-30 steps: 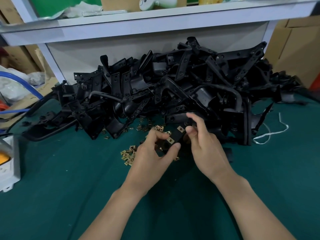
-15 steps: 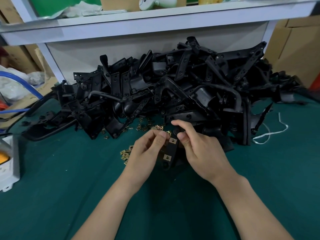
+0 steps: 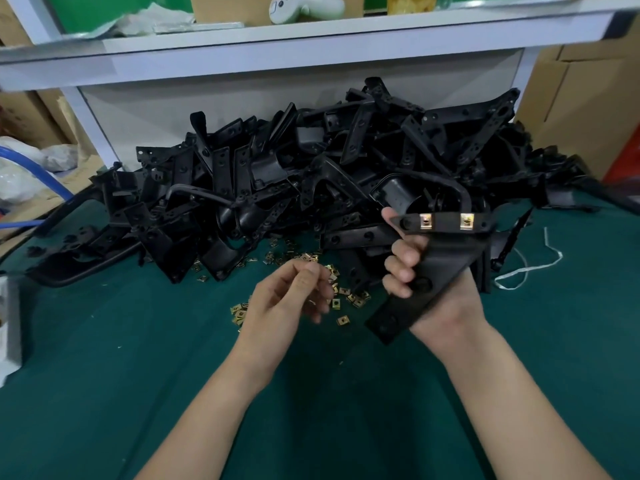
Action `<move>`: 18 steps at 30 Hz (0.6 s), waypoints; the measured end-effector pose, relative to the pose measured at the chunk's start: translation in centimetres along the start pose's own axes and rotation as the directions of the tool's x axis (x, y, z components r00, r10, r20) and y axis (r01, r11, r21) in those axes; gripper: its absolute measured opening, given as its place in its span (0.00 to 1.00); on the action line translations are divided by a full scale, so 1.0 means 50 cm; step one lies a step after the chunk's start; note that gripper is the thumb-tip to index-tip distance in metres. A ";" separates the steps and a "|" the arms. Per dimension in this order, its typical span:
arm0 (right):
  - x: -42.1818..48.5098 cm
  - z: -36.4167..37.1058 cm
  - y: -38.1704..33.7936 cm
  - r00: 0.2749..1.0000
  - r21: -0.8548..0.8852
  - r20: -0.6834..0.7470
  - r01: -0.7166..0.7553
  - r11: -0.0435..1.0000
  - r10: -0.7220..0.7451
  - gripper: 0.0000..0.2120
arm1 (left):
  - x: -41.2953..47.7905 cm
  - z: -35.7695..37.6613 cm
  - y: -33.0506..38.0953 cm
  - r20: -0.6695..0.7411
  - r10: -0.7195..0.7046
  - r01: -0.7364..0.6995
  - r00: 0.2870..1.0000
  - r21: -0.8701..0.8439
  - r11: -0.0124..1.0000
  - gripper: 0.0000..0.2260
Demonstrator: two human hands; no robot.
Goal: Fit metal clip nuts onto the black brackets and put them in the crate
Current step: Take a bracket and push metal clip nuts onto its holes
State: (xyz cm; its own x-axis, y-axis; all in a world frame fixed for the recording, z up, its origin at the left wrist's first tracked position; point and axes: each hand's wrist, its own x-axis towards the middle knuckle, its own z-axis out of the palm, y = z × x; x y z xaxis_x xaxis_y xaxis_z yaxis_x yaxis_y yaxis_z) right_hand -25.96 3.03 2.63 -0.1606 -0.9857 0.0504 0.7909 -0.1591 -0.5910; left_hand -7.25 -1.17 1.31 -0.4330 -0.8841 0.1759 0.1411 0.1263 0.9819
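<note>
One bracket (image 3: 440,265), two clip nuts (image 3: 425,221) fitted, is clasped by the right grip (image 3: 450,306) at 3 o'clock. Whether the left grip (image 3: 291,299) pinches anything cannot be told. Crating and the 12 o'clock pile (image 3: 311,188) are judged outstanding.

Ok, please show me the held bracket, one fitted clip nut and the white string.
held bracket (image 3: 446,261), head view, on its flat black body.
fitted clip nut (image 3: 425,221), head view, on its brass face.
white string (image 3: 526,268), head view, on its lower strand.
</note>
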 end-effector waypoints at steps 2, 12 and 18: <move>-0.001 -0.006 -0.004 0.999 0.189 -0.003 -0.053 0.980 0.055 0.18 | 0.000 0.000 -0.002 0.006 -0.004 0.004 1.000 0.004 1.000 0.12; -0.001 -0.018 0.016 0.984 0.349 0.041 -0.177 0.920 0.174 0.19 | 0.000 0.003 -0.003 0.003 -0.021 0.021 1.000 0.016 1.000 0.11; -0.003 -0.013 0.015 0.980 0.284 0.074 -0.197 0.938 0.184 0.18 | 0.000 0.003 -0.007 0.005 -0.027 0.027 1.000 0.022 0.999 0.11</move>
State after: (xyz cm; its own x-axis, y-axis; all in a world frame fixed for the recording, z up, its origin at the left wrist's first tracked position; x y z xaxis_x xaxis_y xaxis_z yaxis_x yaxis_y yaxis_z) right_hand -25.75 3.12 1.66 0.0316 -0.9995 0.0006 0.9416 0.0296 -0.3355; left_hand -7.42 -1.16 0.96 -0.4411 -0.8848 0.1499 0.1101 0.1124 0.9875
